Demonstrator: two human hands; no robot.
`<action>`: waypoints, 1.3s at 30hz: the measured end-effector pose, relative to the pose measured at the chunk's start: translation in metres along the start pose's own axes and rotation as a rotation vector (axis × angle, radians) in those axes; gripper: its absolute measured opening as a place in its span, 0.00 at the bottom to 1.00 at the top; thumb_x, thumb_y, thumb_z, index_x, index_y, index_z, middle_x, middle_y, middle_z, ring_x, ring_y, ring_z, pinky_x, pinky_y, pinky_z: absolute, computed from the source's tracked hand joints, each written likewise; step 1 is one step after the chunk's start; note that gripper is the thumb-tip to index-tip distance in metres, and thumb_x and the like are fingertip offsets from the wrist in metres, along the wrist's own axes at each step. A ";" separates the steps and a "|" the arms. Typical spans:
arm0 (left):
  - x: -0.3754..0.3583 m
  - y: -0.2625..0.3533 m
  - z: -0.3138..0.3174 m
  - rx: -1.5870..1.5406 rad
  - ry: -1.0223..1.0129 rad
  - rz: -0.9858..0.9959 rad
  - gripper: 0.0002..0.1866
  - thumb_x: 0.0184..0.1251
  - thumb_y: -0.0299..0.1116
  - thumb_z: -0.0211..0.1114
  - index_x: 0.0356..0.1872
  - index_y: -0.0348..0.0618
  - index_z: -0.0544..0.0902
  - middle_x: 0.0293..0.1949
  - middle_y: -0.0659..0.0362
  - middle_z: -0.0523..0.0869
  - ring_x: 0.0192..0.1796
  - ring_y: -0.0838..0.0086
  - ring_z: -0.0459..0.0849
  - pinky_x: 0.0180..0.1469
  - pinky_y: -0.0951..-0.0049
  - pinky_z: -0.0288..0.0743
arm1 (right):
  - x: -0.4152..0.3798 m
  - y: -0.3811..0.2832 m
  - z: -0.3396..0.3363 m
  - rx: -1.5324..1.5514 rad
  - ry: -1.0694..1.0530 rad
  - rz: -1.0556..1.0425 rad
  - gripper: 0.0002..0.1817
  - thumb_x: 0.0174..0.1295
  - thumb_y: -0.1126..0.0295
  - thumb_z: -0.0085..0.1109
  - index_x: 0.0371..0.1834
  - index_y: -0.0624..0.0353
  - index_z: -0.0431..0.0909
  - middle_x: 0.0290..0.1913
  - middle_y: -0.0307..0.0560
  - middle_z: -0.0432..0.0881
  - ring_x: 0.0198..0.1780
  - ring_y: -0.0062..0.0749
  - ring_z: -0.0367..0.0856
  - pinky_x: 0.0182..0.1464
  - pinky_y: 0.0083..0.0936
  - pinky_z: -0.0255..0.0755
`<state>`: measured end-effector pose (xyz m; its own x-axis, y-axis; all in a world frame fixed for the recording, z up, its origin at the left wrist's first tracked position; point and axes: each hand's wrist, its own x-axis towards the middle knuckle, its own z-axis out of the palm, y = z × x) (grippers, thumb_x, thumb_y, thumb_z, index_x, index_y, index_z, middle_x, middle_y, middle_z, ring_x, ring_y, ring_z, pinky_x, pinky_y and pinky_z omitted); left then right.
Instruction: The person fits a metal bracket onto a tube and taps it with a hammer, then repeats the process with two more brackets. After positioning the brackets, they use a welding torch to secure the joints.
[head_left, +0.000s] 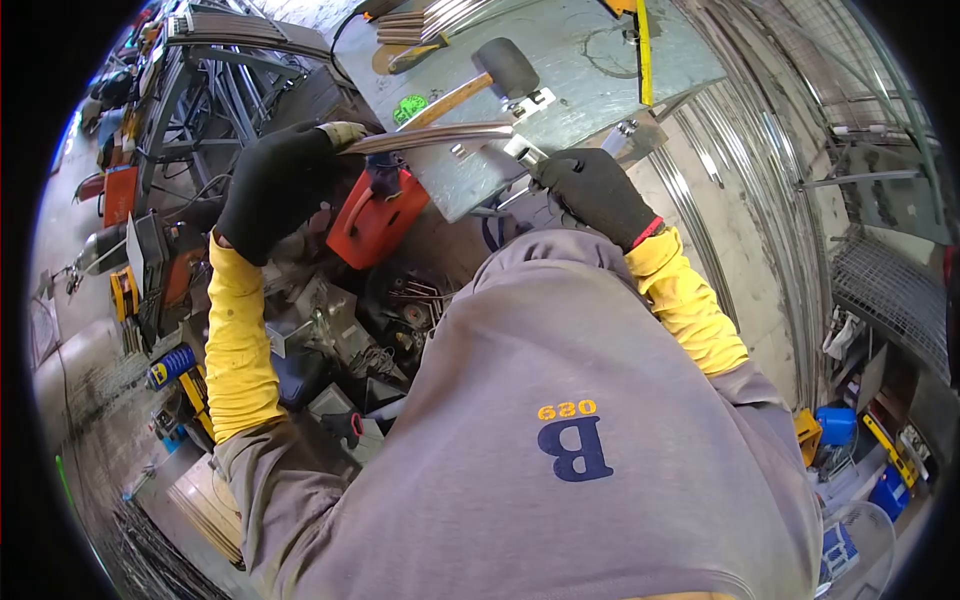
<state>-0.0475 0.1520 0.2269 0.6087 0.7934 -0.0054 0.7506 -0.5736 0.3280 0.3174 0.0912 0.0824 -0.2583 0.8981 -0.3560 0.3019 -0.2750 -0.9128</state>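
My left hand (285,185), in a black glove, is closed round one end of a bundle of thin metal strips (430,137). The strips reach right over the metal table (450,185), their far end close to a small metal fitting (522,150). My right hand (597,192), gloved too, grips a short metal piece beside that fitting; its exact shape is partly hidden by the fingers. Behind the strips lies a mallet (507,68) with a black head and wooden handle. A bracket with slots (532,105) sits near the mallet head.
A yellow ruler (644,55) lies at the table's right. Below the table's left edge is a red case (375,222). Long metal bars (690,215) run along the floor at right. A steel rack (190,95) stands at upper left.
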 end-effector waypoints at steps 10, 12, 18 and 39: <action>-0.015 -0.002 0.021 -0.118 -0.022 0.069 0.15 0.65 0.37 0.81 0.50 0.46 0.95 0.37 0.49 0.91 0.39 0.48 0.90 0.41 0.61 0.85 | -0.016 -0.014 0.003 0.098 -0.277 0.159 0.24 0.79 0.49 0.61 0.53 0.61 0.91 0.27 0.40 0.86 0.22 0.22 0.81 0.27 0.25 0.75; -0.015 -0.006 0.022 0.018 -0.091 0.099 0.16 0.64 0.41 0.81 0.49 0.47 0.95 0.38 0.50 0.92 0.40 0.48 0.91 0.41 0.60 0.85 | -0.018 -0.016 0.002 0.094 -0.331 0.168 0.24 0.78 0.48 0.63 0.54 0.60 0.91 0.27 0.39 0.86 0.23 0.21 0.80 0.27 0.24 0.75; -0.018 -0.016 0.034 0.038 -0.295 0.026 0.20 0.68 0.30 0.78 0.60 0.42 0.91 0.48 0.47 0.94 0.48 0.50 0.94 0.53 0.63 0.87 | -0.025 -0.002 0.004 -0.014 -0.310 -0.129 0.25 0.74 0.47 0.69 0.56 0.60 0.92 0.30 0.41 0.89 0.31 0.24 0.86 0.37 0.27 0.78; -0.036 -0.004 0.082 -0.288 -0.553 -0.273 0.11 0.73 0.31 0.77 0.50 0.37 0.93 0.34 0.55 0.94 0.35 0.74 0.90 0.44 0.69 0.83 | -0.047 -0.002 0.017 -0.496 -0.326 0.033 0.32 0.65 0.41 0.76 0.52 0.64 0.93 0.39 0.56 0.93 0.40 0.43 0.91 0.48 0.35 0.81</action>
<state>-0.0519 0.1088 0.1480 0.5064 0.6375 -0.5806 0.8442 -0.2292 0.4845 0.3134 0.0437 0.0975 -0.4864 0.7183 -0.4975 0.6873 -0.0371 -0.7255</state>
